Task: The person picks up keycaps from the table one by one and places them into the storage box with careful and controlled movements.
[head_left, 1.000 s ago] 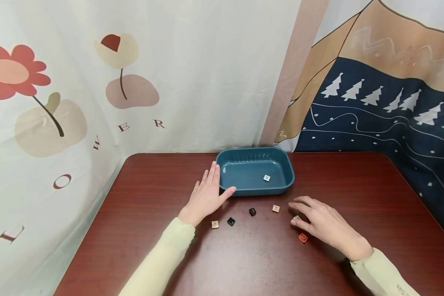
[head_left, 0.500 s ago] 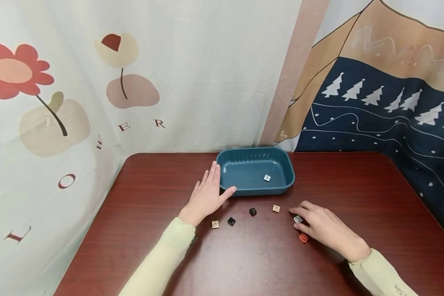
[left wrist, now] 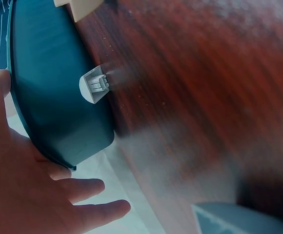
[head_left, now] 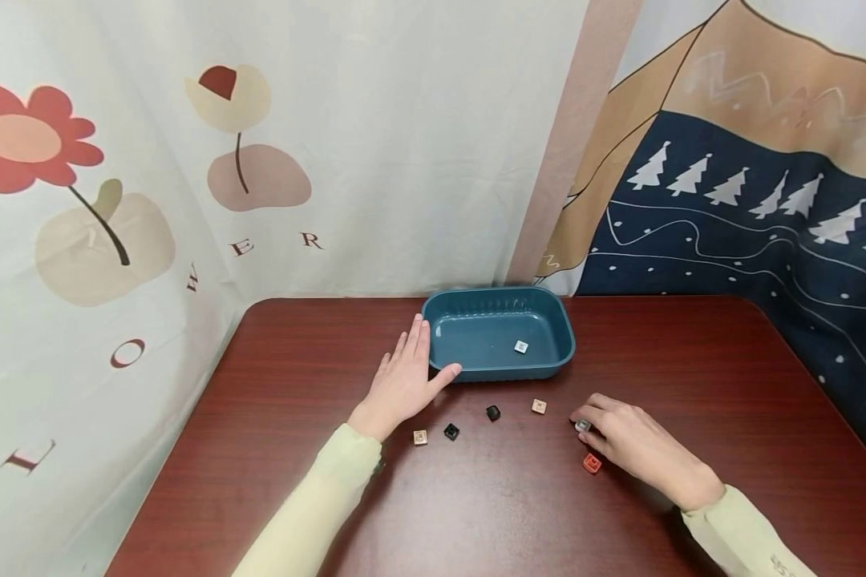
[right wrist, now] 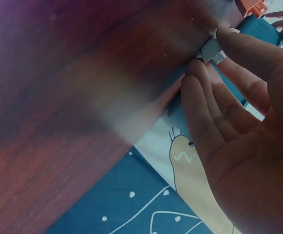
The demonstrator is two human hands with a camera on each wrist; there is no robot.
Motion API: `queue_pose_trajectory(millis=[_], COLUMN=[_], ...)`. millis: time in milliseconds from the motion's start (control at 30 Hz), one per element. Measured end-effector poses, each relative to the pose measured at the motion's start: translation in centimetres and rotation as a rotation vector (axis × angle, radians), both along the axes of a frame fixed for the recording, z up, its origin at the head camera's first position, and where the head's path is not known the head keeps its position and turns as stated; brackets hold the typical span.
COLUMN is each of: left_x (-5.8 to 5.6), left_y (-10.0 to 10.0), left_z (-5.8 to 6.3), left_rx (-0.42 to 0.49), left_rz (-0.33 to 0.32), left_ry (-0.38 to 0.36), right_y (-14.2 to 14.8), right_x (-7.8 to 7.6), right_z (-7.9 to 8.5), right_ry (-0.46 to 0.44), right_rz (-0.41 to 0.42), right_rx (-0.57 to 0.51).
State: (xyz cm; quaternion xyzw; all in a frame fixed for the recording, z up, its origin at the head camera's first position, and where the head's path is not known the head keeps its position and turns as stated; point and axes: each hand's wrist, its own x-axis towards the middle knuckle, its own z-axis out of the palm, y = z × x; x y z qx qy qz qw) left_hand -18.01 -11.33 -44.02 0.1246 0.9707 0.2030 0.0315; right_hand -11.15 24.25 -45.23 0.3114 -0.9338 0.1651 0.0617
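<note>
My right hand (head_left: 631,445) pinches a small grey keycap (head_left: 582,425) between thumb and fingertips, low over the table. In the right wrist view this grey keycap (right wrist: 211,49) sits between the thumb and the fingers, its stem side showing. Just in front of that hand lies an orange-red keycap (head_left: 592,463). My left hand (head_left: 400,377) rests against the left end of a blue-green plastic tray (head_left: 498,374), fingers straight and thumb along the front rim. Inside the tray lies one white keycap (head_left: 521,347).
Between the hands, two beige keycaps (head_left: 539,407) and two black keycaps (head_left: 493,413) are scattered on the dark red-brown table (head_left: 476,513). The tray stands at the table's back edge, close to a printed curtain (head_left: 375,160).
My right fingers have closed in on the grey keycap, which now sits in their pinch and has shifted slightly. My left hand and the tray have stayed put.
</note>
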Motion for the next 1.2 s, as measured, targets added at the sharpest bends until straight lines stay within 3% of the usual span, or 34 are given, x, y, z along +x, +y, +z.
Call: queue_pose_trajectory(millis=[467,933,1200], left_x=[-0.1,-0.1,-0.1], left_y=[0.0,-0.1,-0.1], left_z=[0.0,-0.2,-0.2], left_rx=[0.009,0.005,0.001], left_rz=[-0.003,-0.007,-0.006], left_ry=[0.003,-0.004,-0.005], right_y=[0.3,-0.4,-1.1], right_x=[-0.2,-0.6,-1.2], right_z=[0.3,2.0,2.8], right_ry=[0.010,0.063,0.151], right_rz=[-0.013,-0.058,-0.042], right_rx=[-0.036,-0.070,-0.113])
